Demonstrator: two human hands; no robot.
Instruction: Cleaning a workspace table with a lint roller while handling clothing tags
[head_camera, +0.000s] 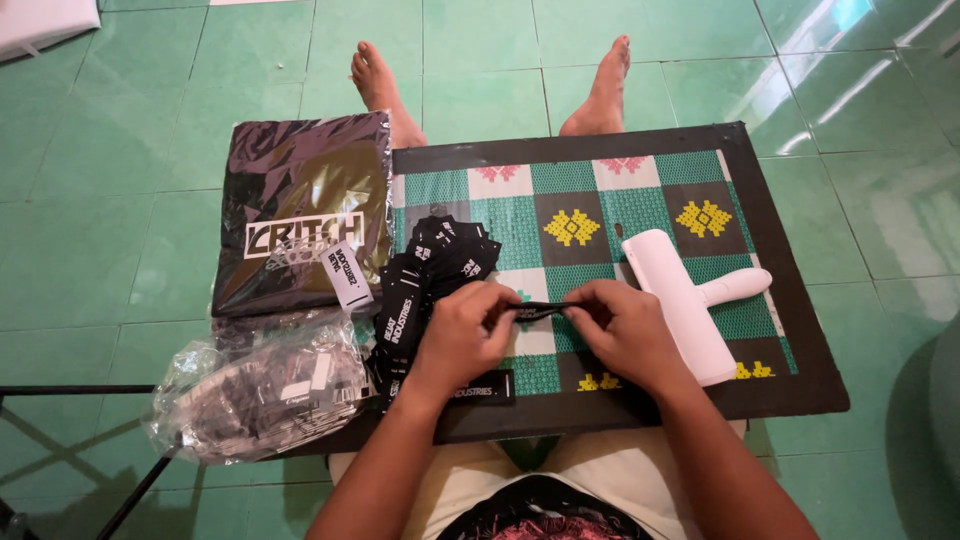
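A low black-framed surface (790, 330) with a green, white and dark chequered woven top sits on the green tiled floor (100, 260), the person's bare feet beyond its far edge. On its left end lies a folded dark garment in a glossy clear plastic sleeve (300, 200), and in front of that a crumpled clear plastic bag of black tags (255, 390). A white plastic lint roller with handle (685, 300) lies at the right. A heap of black woven labels with white lettering (430, 275) lies left of centre. The left hand (460, 335) and right hand (625, 330) meet above the surface's near middle, fingers pinched shut on the two ends of one narrow black woven label (535, 310), stretched between them.
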